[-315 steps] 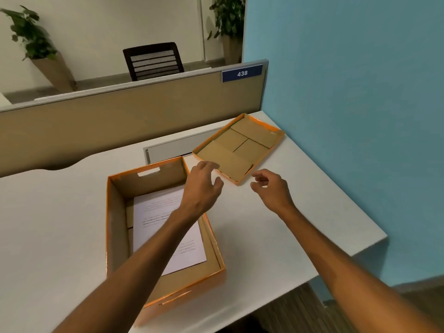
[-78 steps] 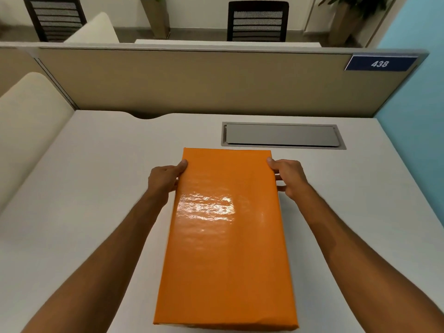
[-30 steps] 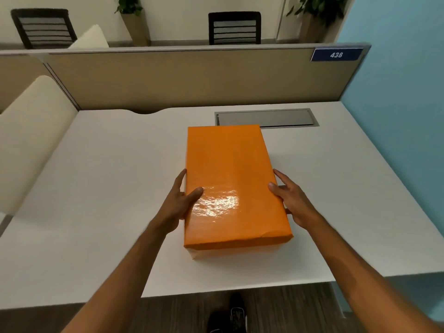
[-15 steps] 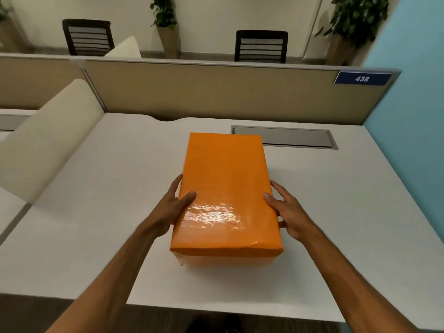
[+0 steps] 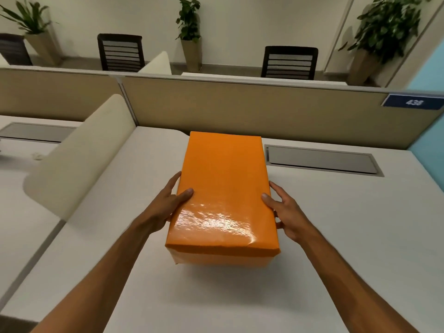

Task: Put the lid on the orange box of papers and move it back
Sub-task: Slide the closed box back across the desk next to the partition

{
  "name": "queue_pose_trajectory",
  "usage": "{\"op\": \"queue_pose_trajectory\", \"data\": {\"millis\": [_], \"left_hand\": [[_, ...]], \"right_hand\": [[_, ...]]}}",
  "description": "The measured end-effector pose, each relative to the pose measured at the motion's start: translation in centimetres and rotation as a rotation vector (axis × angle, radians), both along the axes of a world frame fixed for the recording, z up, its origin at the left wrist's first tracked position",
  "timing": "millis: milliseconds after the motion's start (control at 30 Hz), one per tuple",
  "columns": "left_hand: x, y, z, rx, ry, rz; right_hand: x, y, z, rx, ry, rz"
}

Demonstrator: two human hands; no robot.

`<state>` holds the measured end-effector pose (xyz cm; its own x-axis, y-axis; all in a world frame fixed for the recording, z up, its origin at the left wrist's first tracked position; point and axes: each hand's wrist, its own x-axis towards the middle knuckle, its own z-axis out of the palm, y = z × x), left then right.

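The orange box stands lengthwise on the white desk, closed by its glossy orange lid, so the papers inside are hidden. My left hand presses against the box's left side, thumb resting on the lid's edge. My right hand holds the right side the same way, thumb on the lid and fingers down the wall. The far end of the box lies close to the beige partition.
A grey cable hatch is set into the desk right of the box. A cream rounded divider separates the neighbouring desk at left. A blue wall bounds the right side. Black chairs and potted plants stand beyond the partition.
The lid went onto the open box. Since then the box has slid away from me toward the partition, with both hands staying on its sides near the front end.
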<state>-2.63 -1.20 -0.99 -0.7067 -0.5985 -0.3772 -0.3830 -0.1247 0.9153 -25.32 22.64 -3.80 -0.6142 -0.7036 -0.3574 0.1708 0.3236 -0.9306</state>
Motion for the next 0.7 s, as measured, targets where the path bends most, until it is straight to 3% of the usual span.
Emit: {"op": "queue_pose_trajectory", "data": {"millis": [700], "left_hand": [[3.3, -31.8, 0.9, -0.039, -0.045, 0.036]], "right_hand": [[5.6, -31.6, 0.9, -0.023, -0.01, -0.023]]}}
